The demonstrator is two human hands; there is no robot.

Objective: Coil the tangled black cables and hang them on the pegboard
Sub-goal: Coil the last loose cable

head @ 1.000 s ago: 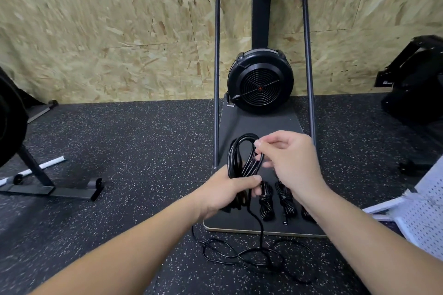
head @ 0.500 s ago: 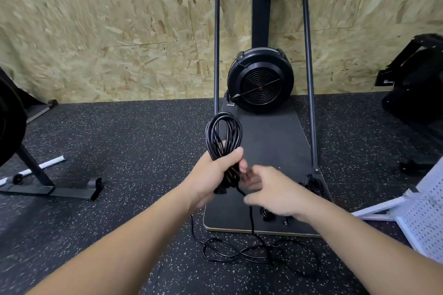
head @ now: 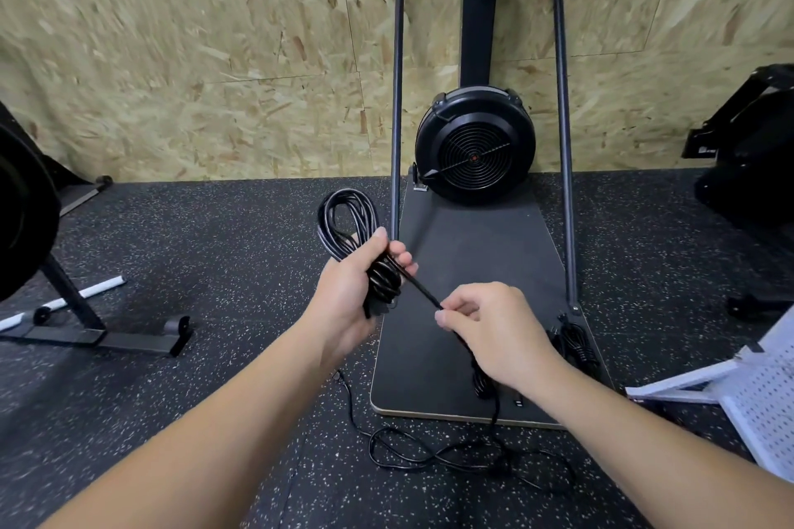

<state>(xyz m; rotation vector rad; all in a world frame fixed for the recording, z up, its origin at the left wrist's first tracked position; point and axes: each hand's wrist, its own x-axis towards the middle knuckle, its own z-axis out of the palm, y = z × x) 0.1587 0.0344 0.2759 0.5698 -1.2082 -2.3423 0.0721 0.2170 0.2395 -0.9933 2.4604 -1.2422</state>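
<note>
Nearest to me, a loose tail of black cable (head: 451, 453) lies in slack loops on the speckled rubber floor (head: 193, 262), just off the near edge of the dark platform (head: 472, 245) of the exercise machine. From those loops the cable rises under my right wrist.

My right hand (head: 494, 331) pinches that strand between thumb and fingertips, and the strand runs taut, up and to the left, into my left hand (head: 356, 292). My left hand is clenched around the coiled cable (head: 348, 223): the fingers wrap a tight band of turns at the coil's waist, and the large loops stand up above my fist, over the floor just beside the platform's left edge.

On the platform, near its near right corner, two already wound cable bundles (head: 575, 346) lie; my right forearm hides part of one of them. Off that same corner, on the floor at the right edge of view, the white pegboard (head: 769, 404) lies tilted with its white frame showing.

Farther back, the machine's black fan housing (head: 474, 146) sits at the far end of the platform, framed by a black tubular rail (head: 397, 99). Behind it stands a chipboard wall (head: 172, 56). Other dark gym equipment sits at the left and right edges of the floor.
</note>
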